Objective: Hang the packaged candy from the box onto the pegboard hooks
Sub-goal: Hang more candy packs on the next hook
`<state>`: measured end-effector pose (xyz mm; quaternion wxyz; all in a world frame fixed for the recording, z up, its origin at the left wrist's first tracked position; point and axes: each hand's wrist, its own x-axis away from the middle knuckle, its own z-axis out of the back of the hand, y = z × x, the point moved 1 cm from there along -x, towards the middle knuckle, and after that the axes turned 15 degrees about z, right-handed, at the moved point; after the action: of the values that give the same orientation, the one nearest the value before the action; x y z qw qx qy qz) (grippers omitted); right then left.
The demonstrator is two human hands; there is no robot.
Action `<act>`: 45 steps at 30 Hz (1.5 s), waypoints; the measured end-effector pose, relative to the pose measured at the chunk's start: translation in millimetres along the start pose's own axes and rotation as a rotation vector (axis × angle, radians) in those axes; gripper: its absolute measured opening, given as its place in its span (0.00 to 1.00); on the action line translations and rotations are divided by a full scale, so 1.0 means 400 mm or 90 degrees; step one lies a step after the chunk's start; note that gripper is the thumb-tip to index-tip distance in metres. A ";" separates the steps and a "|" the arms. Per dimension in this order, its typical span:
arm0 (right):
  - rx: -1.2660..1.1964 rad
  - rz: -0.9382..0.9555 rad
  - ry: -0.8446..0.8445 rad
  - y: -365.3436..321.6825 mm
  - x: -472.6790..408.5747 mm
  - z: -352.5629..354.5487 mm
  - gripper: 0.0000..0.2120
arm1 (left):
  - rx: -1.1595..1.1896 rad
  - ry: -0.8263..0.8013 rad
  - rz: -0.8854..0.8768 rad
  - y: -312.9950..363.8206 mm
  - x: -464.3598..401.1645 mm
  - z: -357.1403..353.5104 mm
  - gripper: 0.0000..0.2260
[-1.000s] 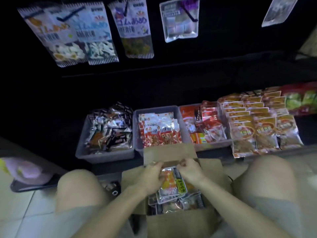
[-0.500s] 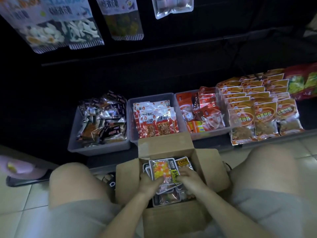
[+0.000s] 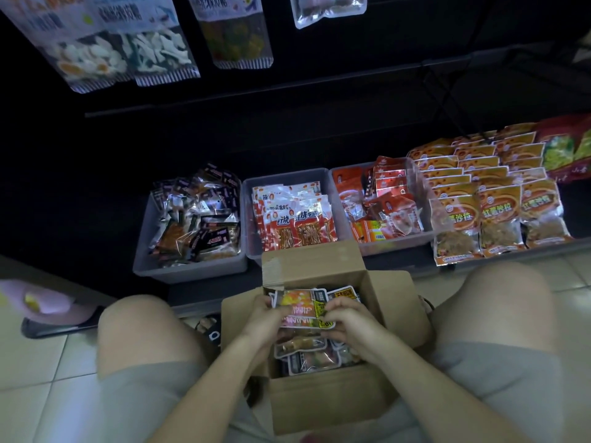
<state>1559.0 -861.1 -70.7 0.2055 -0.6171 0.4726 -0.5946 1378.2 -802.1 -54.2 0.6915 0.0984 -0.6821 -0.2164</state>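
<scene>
Cardboard box sits open on the floor between the person's knees, flaps folded out, holding a loose heap of flat candy packets. Beyond it a low shelf carries grey bins of other snacks, and the dark pegboard rises above with a few bags already hanging at its top edge.

The packet stack in hand is lifted just over the box's opening, its orange and yellow faces turned up. These pouches look light, thin and glossy, so they should bend easily and slide against one another; a squeeze across the whole stack is likely safer than holding one corner. The header strip at the top end, where a hang hole would sit, cannot be made out here, but that is probably the place to pinch when threading a hook.

The left hand curls round the stack's left edge, thumb on top. The right hand grips the right edge, fingertips pinching near the yellow label. Both forearms reach in from below, wrists bent down over the box.
</scene>
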 end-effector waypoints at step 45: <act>0.163 0.333 -0.092 -0.544 0.124 -0.286 0.07 | 0.078 -0.022 -0.496 0.302 0.402 0.229 0.18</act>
<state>1518.9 -764.7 157.3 0.4610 -0.4844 0.5208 -0.5307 1303.9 -750.1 147.3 0.5387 0.3878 -0.6167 -0.4231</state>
